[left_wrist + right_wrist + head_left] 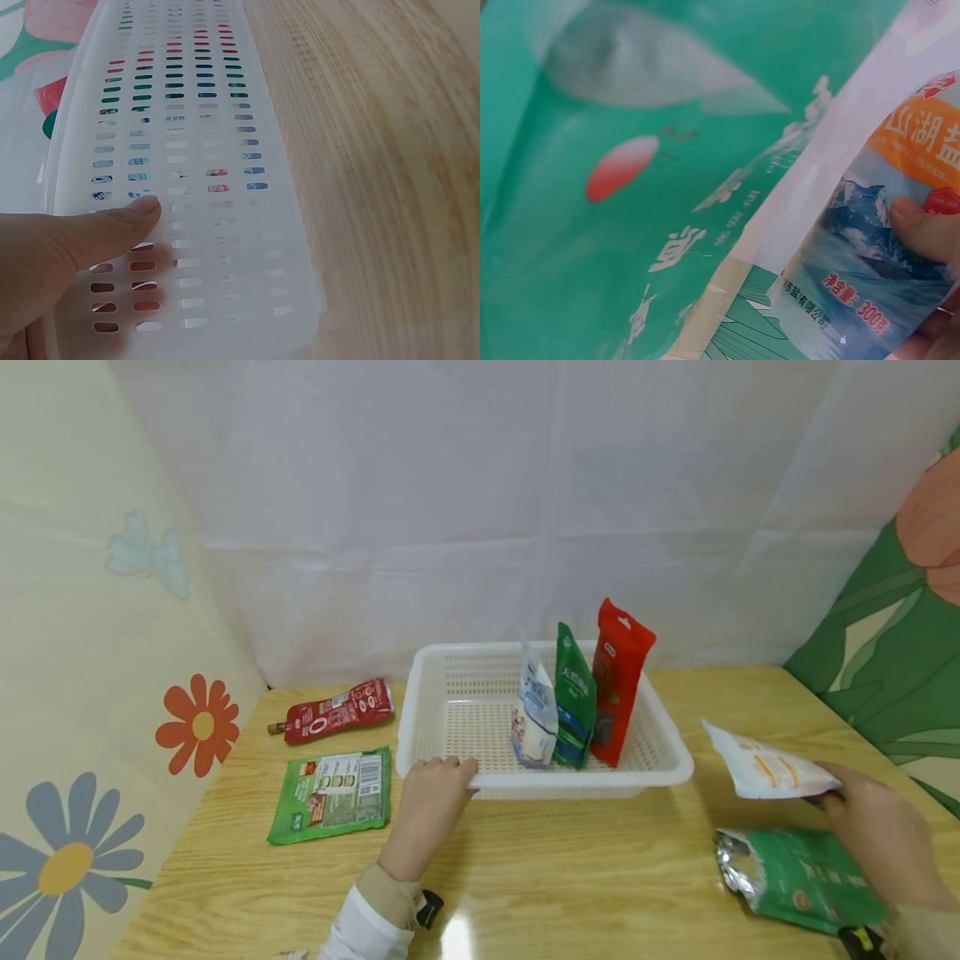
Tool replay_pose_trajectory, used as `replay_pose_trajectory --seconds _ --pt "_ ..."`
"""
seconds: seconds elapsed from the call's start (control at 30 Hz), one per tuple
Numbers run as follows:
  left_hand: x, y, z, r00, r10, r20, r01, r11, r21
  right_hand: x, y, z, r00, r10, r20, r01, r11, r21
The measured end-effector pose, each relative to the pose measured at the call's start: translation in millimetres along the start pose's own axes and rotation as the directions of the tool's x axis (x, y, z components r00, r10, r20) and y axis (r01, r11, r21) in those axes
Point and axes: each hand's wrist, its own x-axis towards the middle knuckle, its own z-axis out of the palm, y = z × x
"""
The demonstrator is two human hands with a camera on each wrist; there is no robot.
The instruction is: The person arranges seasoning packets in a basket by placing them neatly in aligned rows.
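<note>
A faintly creased white cloth (pixel 375 468) is hanging between flower-printed side walls (pixel 67 652), while bright light (pixel 456 937) is glinting off the wood-grain table (pixel 570 877) standing before it.

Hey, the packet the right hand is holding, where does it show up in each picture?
Head: right side, the packet in the right hand, beyond a green pouch on the table.
Left wrist: not in it.
Right wrist: right edge, with the thumb across it.
Shared landmark: the right hand, in the head and right wrist views only.
</note>
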Motion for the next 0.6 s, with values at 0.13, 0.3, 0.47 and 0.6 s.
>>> replay_pose_trajectory --seconds 0.13,0.3,0.47,0.6 --pt "0.2 0.1 0.5 1.0 -0.003 0.006 0.003 1.0 -0.007 -0.2 -1.2 -1.5 1.0 0.014 -0.006 -0.014 1.0 0.0" --pt "1.2 0.3 0.7 1.0 -0.005 0.011 0.005 1.0 -0.014 -1.0 -0.5 0.7 1.0 0.007 -0.006 -0.007 1.0 0.006" --pt "0.8 0.2 0.3 1.0 0.0 0.015 0.0 1.0 -0.001 -2.3 -4.0 1.1 1.0 0.004 -0.027 -0.003 1.0 0.024" --pt "0.5 -0.1 -0.1 1.0 0.003 0.014 -0.003 1.0 0.008 -1.9 -8.8 -1.2 0.998 0.005 -0.058 -0.003 0.999 0.036"
